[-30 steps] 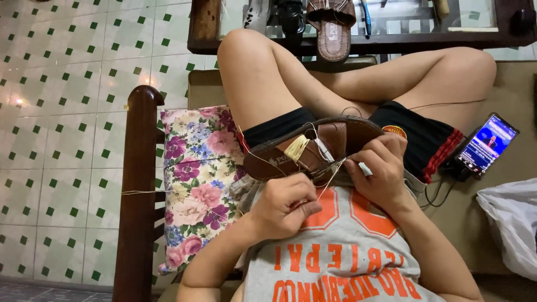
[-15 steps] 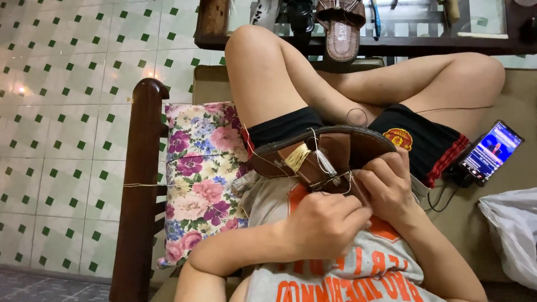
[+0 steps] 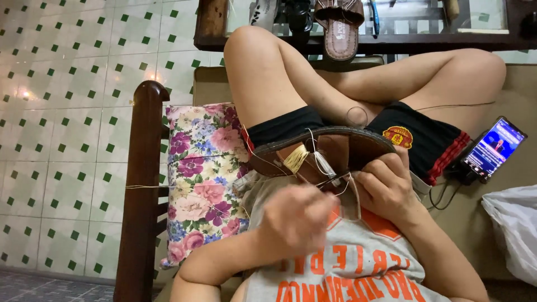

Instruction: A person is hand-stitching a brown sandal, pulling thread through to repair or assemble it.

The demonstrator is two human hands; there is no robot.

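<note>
The brown leather sandal (image 3: 324, 151) lies on the lap of the person, at the centre of the view, with its sole turned up toward 12 o'clock. The right hand (image 3: 386, 187) holds the sandal from 4 o'clock, its fingers grasping the edge of the sole. The left hand (image 3: 296, 218) is at 7 o'clock from the sandal, blurred, closed to a fist; a thin pale thread (image 3: 321, 162) runs from the sandal toward it, but I cannot tell if the grip pinches it. A floral cushion (image 3: 201, 173) rests at 9 o'clock against a dark wooden chair post (image 3: 140, 190). A lit phone (image 3: 492, 148) lies at 3 o'clock.
</note>
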